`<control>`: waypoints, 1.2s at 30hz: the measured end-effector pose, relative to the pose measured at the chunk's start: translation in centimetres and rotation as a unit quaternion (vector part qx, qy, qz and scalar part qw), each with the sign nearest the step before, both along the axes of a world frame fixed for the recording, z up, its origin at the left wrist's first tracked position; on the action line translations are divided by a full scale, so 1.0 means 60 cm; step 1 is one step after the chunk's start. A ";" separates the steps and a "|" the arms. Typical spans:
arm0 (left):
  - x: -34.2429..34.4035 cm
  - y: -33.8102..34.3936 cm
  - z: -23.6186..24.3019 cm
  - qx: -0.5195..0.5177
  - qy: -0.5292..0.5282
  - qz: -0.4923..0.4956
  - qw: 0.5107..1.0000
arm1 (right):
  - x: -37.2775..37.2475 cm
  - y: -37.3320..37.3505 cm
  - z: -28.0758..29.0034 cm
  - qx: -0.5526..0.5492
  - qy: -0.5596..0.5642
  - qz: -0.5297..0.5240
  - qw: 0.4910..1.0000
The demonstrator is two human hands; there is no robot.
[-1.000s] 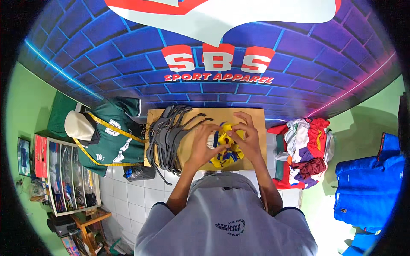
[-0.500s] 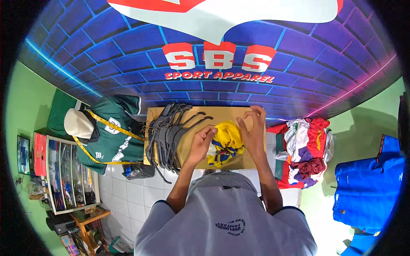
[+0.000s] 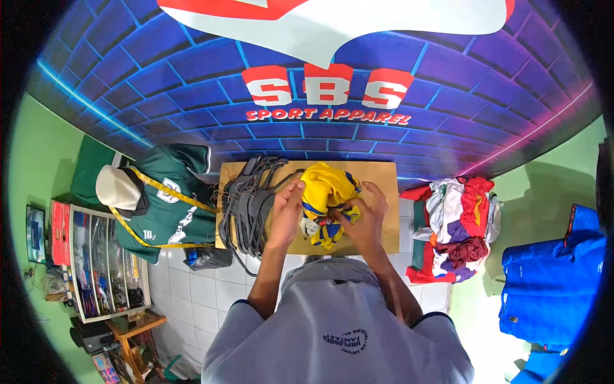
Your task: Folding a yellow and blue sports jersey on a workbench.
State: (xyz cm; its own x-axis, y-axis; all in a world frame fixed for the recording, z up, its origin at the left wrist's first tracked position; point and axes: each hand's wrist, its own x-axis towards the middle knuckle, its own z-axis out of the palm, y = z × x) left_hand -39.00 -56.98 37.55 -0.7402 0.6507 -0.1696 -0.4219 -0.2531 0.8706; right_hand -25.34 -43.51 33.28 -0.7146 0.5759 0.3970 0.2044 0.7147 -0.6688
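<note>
A crumpled yellow and blue garment (image 3: 325, 185) is bunched on a wooden table (image 3: 380, 240), with part of it lifted toward the back. My left hand (image 3: 289, 208) is closed on the garment's left edge, fingertips raised beside the yellow cloth. My right hand (image 3: 366, 217) is at the garment's lower right, its thumb and fingers bent into the folds and gripping the fabric. Left of my hands, several dark grey hangers (image 3: 246, 205) lie overlapped on the table, some hanging over its front edge.
A green jersey on a mannequin (image 3: 163, 217) with yellow measuring tape stands left, above a shelf unit (image 3: 109, 265). A colourful clothes pile (image 3: 464, 224) sits right, beside hanging blue garments (image 3: 543, 281). A painted brick wall (image 3: 460, 102) rises behind the table.
The yellow cloth has been lifted and spread toward the back and left. My left hand has moved left and up; my right hand has come down from the back into the folds.
</note>
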 end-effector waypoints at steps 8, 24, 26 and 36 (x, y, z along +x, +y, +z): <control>-0.048 -0.017 -0.024 -0.037 0.074 0.106 0.991 | -0.006 0.040 -0.001 -0.223 0.150 0.046 0.962; -0.094 -0.015 -0.122 -0.244 0.292 0.173 0.908 | -0.009 0.068 0.150 -0.290 0.211 0.137 0.923; -0.098 -0.018 -0.143 -0.215 0.300 0.183 0.911 | -0.018 0.066 0.168 -0.292 0.216 0.137 0.921; 0.059 -0.006 -0.169 -0.184 0.501 0.072 0.843 | -0.057 0.067 0.201 -0.229 0.221 0.156 0.935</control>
State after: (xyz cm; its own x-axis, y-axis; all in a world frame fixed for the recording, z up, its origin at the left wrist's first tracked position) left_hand -35.47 -57.34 27.41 -0.6985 0.5820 0.4164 0.5833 0.1258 0.8025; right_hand -28.74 -39.51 45.35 -0.7009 0.5485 0.4559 -0.3343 0.3119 -0.8894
